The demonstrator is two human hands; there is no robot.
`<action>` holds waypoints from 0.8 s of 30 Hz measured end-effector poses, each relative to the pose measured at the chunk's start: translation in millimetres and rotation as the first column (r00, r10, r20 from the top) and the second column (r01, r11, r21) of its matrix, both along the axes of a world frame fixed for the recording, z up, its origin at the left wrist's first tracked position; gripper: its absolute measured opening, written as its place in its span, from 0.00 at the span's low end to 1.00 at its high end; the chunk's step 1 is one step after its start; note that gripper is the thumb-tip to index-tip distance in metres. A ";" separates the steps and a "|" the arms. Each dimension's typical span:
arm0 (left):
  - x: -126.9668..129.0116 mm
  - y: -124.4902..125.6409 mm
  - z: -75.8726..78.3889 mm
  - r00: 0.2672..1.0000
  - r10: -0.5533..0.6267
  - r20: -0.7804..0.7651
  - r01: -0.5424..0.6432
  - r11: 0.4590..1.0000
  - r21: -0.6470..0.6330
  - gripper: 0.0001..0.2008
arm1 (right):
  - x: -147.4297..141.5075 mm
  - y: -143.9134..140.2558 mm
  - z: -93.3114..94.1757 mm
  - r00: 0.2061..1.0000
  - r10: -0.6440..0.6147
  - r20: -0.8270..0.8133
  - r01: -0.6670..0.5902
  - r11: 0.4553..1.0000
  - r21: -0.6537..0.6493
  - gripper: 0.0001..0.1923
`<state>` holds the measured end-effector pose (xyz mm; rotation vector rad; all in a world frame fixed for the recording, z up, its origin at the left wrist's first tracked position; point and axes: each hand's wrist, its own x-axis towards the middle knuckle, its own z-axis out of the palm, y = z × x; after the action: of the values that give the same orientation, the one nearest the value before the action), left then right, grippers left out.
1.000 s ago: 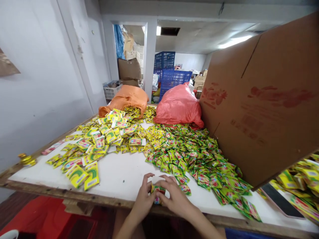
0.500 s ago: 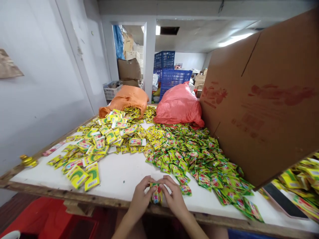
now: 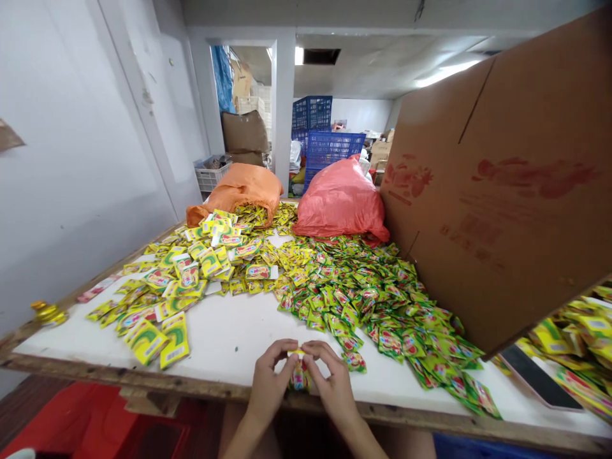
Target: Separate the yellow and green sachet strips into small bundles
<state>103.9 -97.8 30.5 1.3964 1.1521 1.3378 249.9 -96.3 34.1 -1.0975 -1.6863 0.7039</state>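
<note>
At the table's front edge, a small printed box [image 3: 299, 377] in yellow, green and red stands between my two hands. My left hand [image 3: 275, 375] pinches it from the left, thumb on its front face and fingers at the top edge. From the right, my right hand [image 3: 329, 375] grips it the same way, the fingertips of both hands nearly meeting over the yellow top. Fingers cover the box's sides and part of its top. Beyond and to the right spreads a heap of green sachets [image 3: 368, 296]. Flat yellow boxes [image 3: 210, 262], some with white flaps, are piled to the left.
An orange sack [image 3: 246, 185] spills yellow packets at the back, beside a red sack [image 3: 342, 201]. A large cardboard carton [image 3: 497, 191] leans over the right side. A dark phone [image 3: 542, 377] lies near the right edge, a gold ornament-like object [image 3: 49, 313] at the left.
The fingers of both hands have closed in over the top of the box, where a yellow edge now shows instead of green. The view has shifted slightly.
</note>
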 end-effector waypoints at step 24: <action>-0.3 4.2 8.0 0.975 -0.061 -0.215 0.089 0.989 0.122 0.09 | 7.4 0.2 1.2 0.991 -0.096 -0.097 0.089 0.993 -0.075 0.13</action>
<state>103.6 -93.6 38.4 1.6937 1.1519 1.2532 257.3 -96.1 35.3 -1.1628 -1.5256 0.7512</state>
